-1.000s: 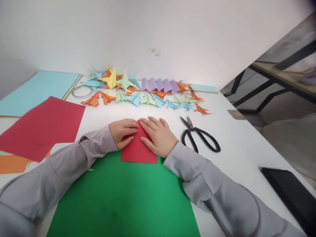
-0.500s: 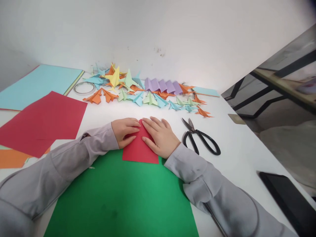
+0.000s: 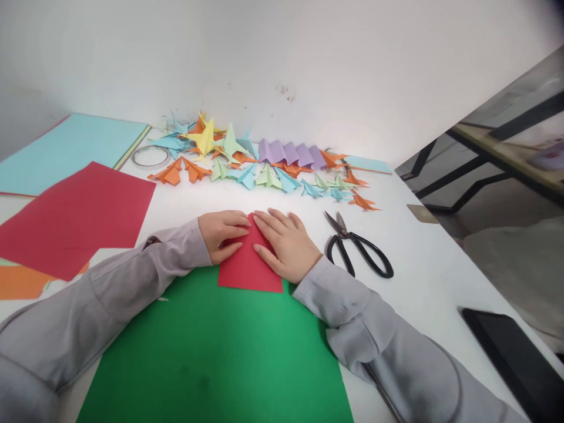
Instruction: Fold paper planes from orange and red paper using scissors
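Observation:
A small sheet of red paper (image 3: 247,271), its top coming to a point, lies across the far edge of a large green sheet (image 3: 220,346). On its left side rest the fingertips of my left hand (image 3: 224,235), stretched out and slightly apart. My right hand (image 3: 288,244) lies flat over the right side of the red paper, fingers extended and spread toward the point. Both hands press from above rather than grip. Parts of the red paper's slanted sides are hidden under my fingers. Black-handled scissors (image 3: 348,235) lie with blades apart, right of my right hand.
Folded paper planes (image 3: 205,138) in several colours line the wall, beside a pleated purple paper strip (image 3: 291,154). A tape roll (image 3: 150,155), blue sheets (image 3: 74,147), larger red paper (image 3: 88,217) and orange paper (image 3: 24,282) sit left. A black phone-like device (image 3: 515,352) lies right.

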The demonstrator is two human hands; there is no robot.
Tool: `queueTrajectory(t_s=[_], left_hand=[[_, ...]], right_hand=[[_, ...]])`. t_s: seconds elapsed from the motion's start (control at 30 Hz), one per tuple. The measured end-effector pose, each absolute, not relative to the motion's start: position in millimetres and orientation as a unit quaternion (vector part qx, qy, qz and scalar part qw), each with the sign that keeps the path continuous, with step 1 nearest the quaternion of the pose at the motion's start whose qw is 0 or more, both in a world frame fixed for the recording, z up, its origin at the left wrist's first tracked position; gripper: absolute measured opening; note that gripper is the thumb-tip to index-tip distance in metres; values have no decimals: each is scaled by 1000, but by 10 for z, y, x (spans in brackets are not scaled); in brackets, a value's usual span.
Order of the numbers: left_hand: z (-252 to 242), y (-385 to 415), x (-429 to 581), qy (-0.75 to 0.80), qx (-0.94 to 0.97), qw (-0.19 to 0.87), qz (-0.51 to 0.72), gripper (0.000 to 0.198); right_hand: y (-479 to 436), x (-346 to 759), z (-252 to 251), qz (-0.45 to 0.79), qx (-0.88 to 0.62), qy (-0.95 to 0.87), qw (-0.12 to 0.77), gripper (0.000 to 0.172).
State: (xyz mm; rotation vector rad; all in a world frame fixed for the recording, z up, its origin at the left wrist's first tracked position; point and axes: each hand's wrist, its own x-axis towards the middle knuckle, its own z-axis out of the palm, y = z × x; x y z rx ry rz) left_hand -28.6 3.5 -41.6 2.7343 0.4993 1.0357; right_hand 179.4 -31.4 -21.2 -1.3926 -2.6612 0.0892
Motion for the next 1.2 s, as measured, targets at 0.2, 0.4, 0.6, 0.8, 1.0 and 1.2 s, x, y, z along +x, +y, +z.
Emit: queueTrajectory(t_s=[0.2,0.4,0.6,0.8,1.0,1.2], left_hand=[[-421,29,-283,178,916,95,347,24],[-408,22,-287,181,918,91,342,24],[-397,15,-286,183,918,93,340,23],[-395,12,-287,191,919,98,331,23],[-347,-7,-264,183,923,91,325,23],[-332,-10,-258,184,925,85,322,22]], right_hand=[[-316,1793,-205,28,-460,-885,67,58],[-314,1793,-209,28,-461,-884,72,57],[-299,1788,-193,51,-467,-878,90,55],[-265,1752,-196,37,-464,-877,117,58],[-254,1709,-198,6,-467,-879,98,60],[-272,1684,-198,-16,-475,-875,93,61]])
